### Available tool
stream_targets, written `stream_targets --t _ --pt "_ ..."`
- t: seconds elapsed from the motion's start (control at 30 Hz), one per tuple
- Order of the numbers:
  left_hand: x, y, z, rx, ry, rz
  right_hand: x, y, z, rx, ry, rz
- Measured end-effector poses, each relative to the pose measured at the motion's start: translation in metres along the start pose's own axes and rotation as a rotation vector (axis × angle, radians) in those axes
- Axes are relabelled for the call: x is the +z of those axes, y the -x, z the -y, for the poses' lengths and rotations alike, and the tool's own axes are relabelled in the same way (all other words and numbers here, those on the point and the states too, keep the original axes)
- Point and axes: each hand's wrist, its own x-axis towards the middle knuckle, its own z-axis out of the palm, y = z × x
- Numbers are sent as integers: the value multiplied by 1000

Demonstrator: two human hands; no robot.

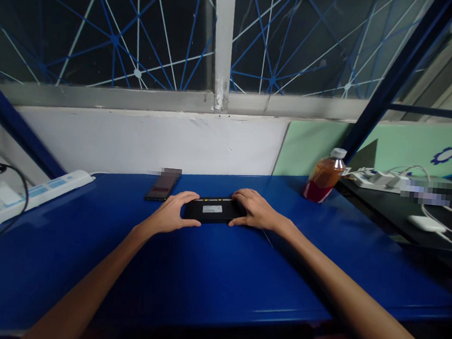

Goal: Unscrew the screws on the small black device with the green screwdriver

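A flat black rectangular device (222, 216) with a white label and small yellow marks along its far edge is on the blue table (209, 273). My left hand (170, 212) grips its left end, thumb along the near side and fingers at the far side. On the opposite end, my right hand (254, 210) holds it the same way. What kind of device it is, I cannot tell. A thin thread or wire (267, 238) shows below my right hand. Just beyond my left hand lies a dark phone-like slab (163, 185).
At the left stands a white power strip (62, 182) with a black cable (27, 194) plugged in. A bottle of amber drink (324, 177) is at the back right. On a dark surface farther right are a white charger (427, 224), cables and another power strip (381, 180). Blue frame posts flank the table.
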Motion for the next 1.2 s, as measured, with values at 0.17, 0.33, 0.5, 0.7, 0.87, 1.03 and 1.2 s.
stream_targets --t 0.17,0.33,0.5,0.7,0.87,1.03,1.2 --pt "-6 -1 -5 -18 1 23 2 0 -2 -20 44 -13" --pt "-8 -1 -9 -1 9 12 4 0 -3 -26 73 -18" --pt "-5 0 -5 9 20 10 5 1 -5 -26 47 -15" --pt "-7 1 3 6 -38 8 5 1 -4 -23 41 -15" --pt "-16 2 7 41 -147 -3 5 1 -5 -20 29 -18" --pt "-18 4 12 35 -164 41 3 3 -4 -14 71 -30" --pt "-14 3 13 35 -137 40 -2 2 1 -5 97 -15"
